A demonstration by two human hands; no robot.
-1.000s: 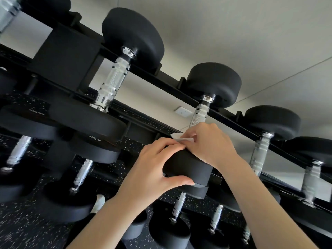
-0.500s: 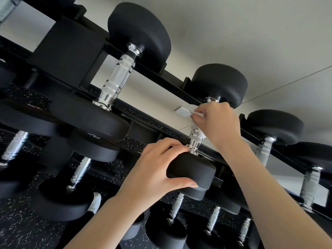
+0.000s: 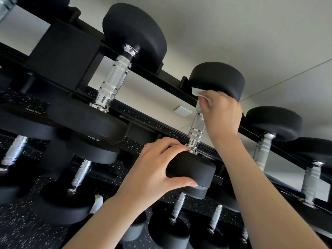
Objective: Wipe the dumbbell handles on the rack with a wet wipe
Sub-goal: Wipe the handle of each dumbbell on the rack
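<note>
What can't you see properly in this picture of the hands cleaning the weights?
- Top of the handle, head view: covered by the right hand and its wet wipe.
- Most of the wipe: bunched inside that grip.
- Number on the near weight end: hidden by the left hand.
- Far-right dumbbells: blurred.
- Top-left handle: cut off by the edge.

We are curling our right hand closed with its arm reaching up, and cupping our left hand, thumb underneath.
</note>
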